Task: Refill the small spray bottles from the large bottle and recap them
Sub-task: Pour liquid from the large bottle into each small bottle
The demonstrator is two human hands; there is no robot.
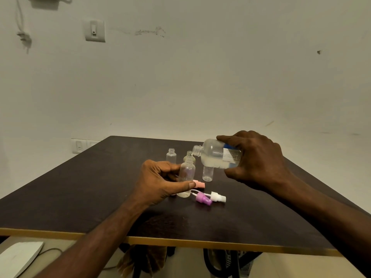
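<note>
My right hand (259, 159) grips the large clear bottle (214, 154), uncapped and tipped on its side, its mouth touching the neck of a small clear spray bottle (186, 173). My left hand (160, 181) holds that small bottle upright on the dark table (80, 193). Three more open small bottles stand behind: one at the back left (171, 155), one mostly hidden behind the held one (193, 159), one under the large bottle (207, 173). Loose spray heads lie in front: pink (199, 184), purple (203, 199) and white (218, 197).
The table's front edge (180, 242) has a tan strip. A white wall rises close behind the table, with switch plates (94, 30) on it. Below the table are a white object (18, 257), cables and dark chair parts (220, 263).
</note>
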